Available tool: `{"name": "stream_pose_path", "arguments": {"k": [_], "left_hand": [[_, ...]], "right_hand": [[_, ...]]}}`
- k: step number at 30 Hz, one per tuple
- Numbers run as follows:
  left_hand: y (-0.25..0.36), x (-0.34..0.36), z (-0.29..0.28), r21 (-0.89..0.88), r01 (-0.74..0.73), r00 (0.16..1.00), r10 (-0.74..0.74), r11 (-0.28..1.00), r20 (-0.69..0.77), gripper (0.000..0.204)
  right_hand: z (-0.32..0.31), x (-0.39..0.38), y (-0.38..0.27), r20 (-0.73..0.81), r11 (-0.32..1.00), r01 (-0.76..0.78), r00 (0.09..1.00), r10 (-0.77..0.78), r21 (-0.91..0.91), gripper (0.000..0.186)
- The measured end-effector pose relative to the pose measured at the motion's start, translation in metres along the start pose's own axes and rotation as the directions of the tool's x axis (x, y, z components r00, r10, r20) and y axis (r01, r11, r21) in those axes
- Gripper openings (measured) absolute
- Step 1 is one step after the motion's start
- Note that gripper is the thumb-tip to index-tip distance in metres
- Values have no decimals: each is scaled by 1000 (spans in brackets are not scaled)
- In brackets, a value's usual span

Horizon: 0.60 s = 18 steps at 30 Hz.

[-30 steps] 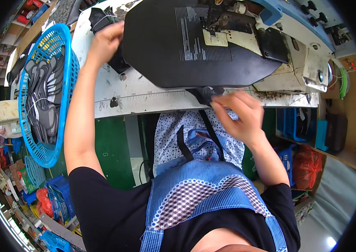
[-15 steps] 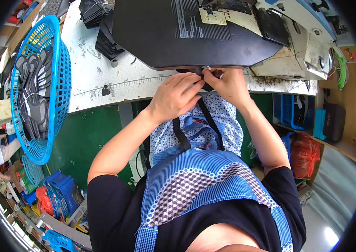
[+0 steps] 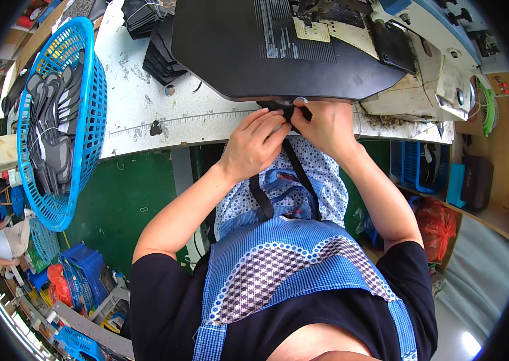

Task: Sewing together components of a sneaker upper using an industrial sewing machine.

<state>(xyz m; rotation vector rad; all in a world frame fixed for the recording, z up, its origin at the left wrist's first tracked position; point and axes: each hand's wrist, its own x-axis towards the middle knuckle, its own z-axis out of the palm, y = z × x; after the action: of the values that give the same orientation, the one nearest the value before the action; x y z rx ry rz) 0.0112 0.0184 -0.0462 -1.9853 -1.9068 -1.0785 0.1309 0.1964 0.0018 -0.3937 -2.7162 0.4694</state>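
Observation:
Both hands meet at the front edge of a black machine plate [image 3: 224, 60], just above the white table. Between their fingertips is a small black piece [image 3: 288, 112], mostly covered, whose kind I cannot make out. My left hand [image 3: 255, 143] has its fingers bent together over the left side of the piece. My right hand [image 3: 331, 125] pinches its right side between thumb and curled fingers. Behind the plate's edge stands the sewing machine, with a pale needle plate [image 3: 312, 30] at its top.
On the left a blue plastic basket [image 3: 90, 114] holds bundled black and grey shoe-shaped parts [image 3: 56, 144]. Stacks of black pieces [image 3: 161, 54] lie on the white table [image 3: 125, 90], near a printed ruler. A second blue basket [image 3: 410, 162] sits low on the right. Another person [image 3: 3, 245] is at far left.
My left hand has shifted slightly down and its fingers have drawn in. My right hand's fingers have curled more around the black piece. The whole view has turned a little.

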Motion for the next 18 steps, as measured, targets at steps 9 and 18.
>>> {"name": "stream_pose_path", "arguments": {"k": [9, 18], "left_hand": [[5, 31, -19, -22, -48, 998, 47, 999, -37, 24], [27, 107, -112, 154, 20, 998, -10, 988, -65, 49]], "right_hand": [[-136, 5, -63, -388, 920, 378, 836, -388, -107, 34], [-108, 26, -44, -383, 939, 340, 862, -332, -48, 52]]}}
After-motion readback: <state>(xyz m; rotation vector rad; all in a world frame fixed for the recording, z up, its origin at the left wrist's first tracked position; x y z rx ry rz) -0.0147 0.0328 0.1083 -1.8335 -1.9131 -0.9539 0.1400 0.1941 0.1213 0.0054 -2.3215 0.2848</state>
